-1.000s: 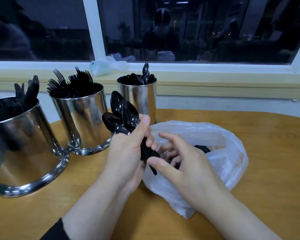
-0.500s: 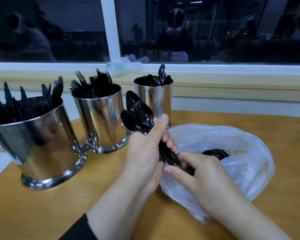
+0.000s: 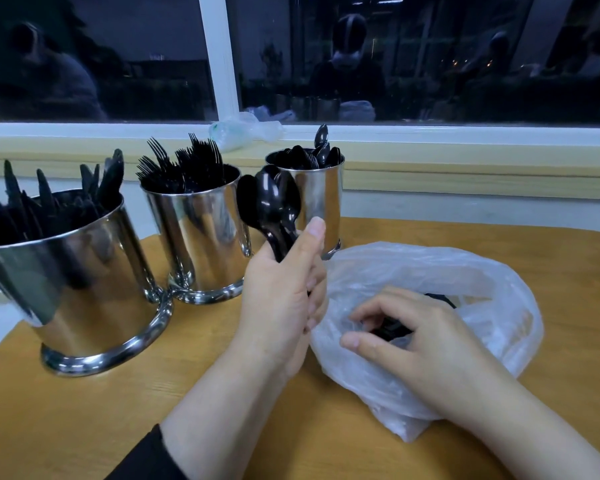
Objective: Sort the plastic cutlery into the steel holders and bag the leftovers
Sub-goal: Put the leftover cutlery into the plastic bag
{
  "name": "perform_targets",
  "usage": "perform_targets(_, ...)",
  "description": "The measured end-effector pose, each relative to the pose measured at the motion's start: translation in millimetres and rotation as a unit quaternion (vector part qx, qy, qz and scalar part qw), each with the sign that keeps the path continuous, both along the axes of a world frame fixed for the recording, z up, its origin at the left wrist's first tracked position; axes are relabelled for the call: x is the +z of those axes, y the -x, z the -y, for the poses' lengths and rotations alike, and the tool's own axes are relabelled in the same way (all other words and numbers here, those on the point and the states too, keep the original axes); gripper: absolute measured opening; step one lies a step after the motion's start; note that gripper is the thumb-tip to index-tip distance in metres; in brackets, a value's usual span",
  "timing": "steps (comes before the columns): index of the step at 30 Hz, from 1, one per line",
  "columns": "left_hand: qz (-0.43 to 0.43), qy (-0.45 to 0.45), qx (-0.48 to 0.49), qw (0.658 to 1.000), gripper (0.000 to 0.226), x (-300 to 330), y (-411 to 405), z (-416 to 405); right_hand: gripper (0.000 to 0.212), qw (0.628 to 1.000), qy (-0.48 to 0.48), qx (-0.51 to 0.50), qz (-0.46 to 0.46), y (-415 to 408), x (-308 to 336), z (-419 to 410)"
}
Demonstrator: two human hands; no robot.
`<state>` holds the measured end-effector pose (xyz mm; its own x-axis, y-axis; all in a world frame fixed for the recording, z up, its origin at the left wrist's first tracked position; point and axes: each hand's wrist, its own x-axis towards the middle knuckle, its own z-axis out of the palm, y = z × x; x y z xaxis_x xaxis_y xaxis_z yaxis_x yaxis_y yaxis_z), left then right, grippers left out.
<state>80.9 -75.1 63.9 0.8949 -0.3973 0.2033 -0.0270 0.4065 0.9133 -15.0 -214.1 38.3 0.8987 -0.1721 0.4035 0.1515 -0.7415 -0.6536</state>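
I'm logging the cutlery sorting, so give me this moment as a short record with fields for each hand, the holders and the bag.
left hand: grips a bunch of black spoons
right hand: reaching into the plastic bag, fingers curled on black cutlery
holders: knives, forks, spoon holder
surface: wooden table

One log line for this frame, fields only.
left hand: holds spoons | right hand: pinching cutlery inside plastic bag | spoon holder: nearly full

No text, label, brand, number or sign can be read anywhere in the frame; the steel and plastic surfaces carry no legible marking; the dark window glass shows only reflections.
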Motion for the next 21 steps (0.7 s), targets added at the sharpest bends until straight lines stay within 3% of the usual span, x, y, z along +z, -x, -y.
perform_targets(5,0.012,-0.070,-0.065,0.995,0.043,-0.8,2.1,-11.8,0.032,0.995,-0.051,-0.054,0.066,1.1,3.3,-4.2)
perform_targets(8,-0.007,-0.116,-0.123,0.986,0.041,-2.6,4.5,-12.4,0.033,0.992,-0.090,-0.068,0.061,1.0,17.7,-12.9)
perform_targets(11,-0.016,-0.155,-0.189,0.969,0.028,0.0,2.8,-14.0,0.042,0.985,-0.162,-0.044,0.044,-4.3,37.9,-19.6)
perform_targets(14,-0.021,-0.173,-0.274,0.946,0.019,2.2,3.2,-18.0,0.031,0.973,-0.227,0.010,0.026,-8.5,61.6,-20.6)
perform_targets(19,0.009,-0.208,-0.275,0.939,0.015,5.2,0.5,-21.9,0.054,0.989,-0.143,-0.003,-0.036,-18.9,84.4,-23.1)
perform_targets(21,0.019,-0.229,-0.263,0.937,0.019,7.1,-2.5,-25.2,0.045,0.992,-0.115,-0.012,-0.059,-22.9,89.2,-25.0)
